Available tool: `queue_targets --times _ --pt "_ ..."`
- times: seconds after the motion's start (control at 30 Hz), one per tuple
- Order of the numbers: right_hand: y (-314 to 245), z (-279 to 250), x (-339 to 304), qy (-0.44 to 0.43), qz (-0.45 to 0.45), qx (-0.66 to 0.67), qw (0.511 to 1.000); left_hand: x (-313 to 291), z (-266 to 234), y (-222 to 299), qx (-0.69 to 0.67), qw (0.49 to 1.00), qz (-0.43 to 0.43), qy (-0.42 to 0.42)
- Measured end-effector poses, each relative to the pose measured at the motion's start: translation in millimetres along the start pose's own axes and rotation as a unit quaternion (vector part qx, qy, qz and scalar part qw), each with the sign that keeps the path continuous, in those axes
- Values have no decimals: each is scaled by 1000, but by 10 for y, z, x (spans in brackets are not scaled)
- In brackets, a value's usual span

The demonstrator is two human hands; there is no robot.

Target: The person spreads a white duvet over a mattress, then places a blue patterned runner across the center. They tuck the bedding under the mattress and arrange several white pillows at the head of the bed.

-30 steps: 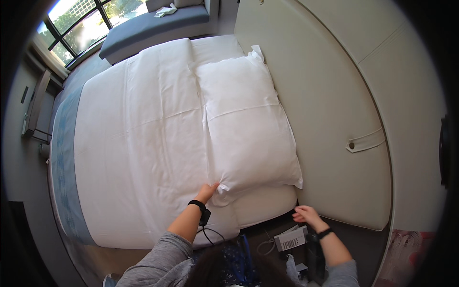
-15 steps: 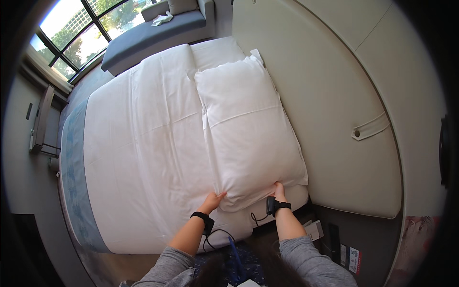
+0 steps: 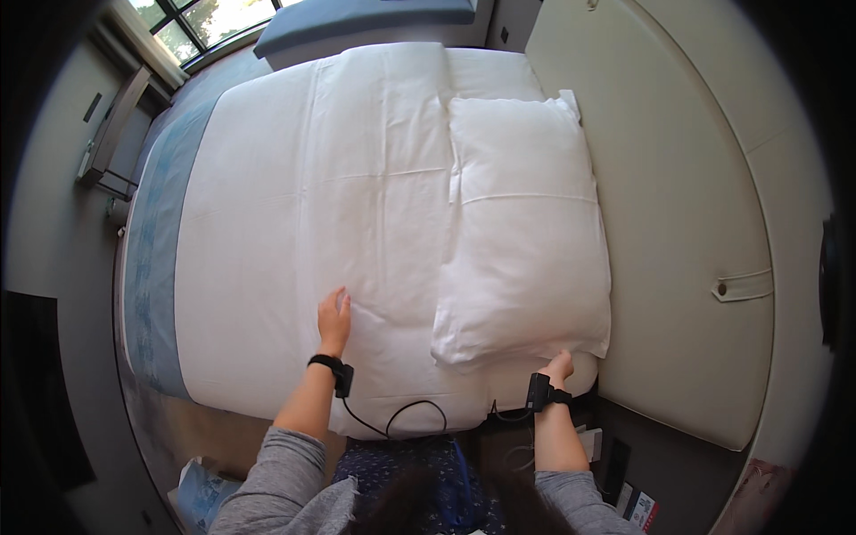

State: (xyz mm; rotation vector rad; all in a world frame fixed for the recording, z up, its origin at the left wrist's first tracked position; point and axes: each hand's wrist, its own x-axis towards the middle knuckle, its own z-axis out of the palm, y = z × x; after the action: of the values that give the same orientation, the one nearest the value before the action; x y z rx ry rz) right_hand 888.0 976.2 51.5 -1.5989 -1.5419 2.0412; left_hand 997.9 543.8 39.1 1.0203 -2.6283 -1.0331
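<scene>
A white pillow [image 3: 530,259] lies on the bed beside the headboard, its long side running away from me. At its near edge, toward the headboard corner, my right hand [image 3: 560,366] is closed on the hem; the fingertips are partly hidden. My left hand [image 3: 334,323] hovers over or rests on the white duvet [image 3: 250,241], left of the pillow, with thumb and fingers apart and nothing held. The duvet's folded-back band [image 3: 379,223] runs alongside the pillow. Black devices are strapped to both wrists, each with a cable.
The padded beige headboard [image 3: 678,232] stands at the right. A blue bed runner [image 3: 160,259] crosses the bed's foot. Beyond the bed is a blue-topped sofa [image 3: 366,25] by the window. A dark gap lies below the near right bed edge; a blue-and-white bag [image 3: 203,490] sits lower left.
My left hand has let go of the pillow's near left corner and moved left over the duvet. The right hand stays at the pillow's near edge. The view has shifted left.
</scene>
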Motion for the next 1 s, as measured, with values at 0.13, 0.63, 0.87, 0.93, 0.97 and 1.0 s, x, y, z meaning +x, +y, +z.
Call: queue_targets --times 0.13,0.63,0.87,0.93,0.97,1.0 --pt "358 778 -466 -323 -141 -14 936 437 8 309 157 955 249 36" --pt "2321 2690 -1563 -370 -678 -464 434 -2443 -422 -1909 208 837 369 -347" --pt "2930 -117 -2350 -612 -552 -529 205 -2505 -921 -2692 181 783 38 -593" --pt "2885 -626 -2198 -631 -545 -520 182 -2180 -907 -2657 224 832 21 -506" --pt "2843 -771 -2076 -675 -525 -492 163 -2110 -898 -2601 211 860 29 -463" --pt "2874 -1001 -2202 -715 -497 -465 158 -2032 -1040 -2612 172 888 -18 -427"
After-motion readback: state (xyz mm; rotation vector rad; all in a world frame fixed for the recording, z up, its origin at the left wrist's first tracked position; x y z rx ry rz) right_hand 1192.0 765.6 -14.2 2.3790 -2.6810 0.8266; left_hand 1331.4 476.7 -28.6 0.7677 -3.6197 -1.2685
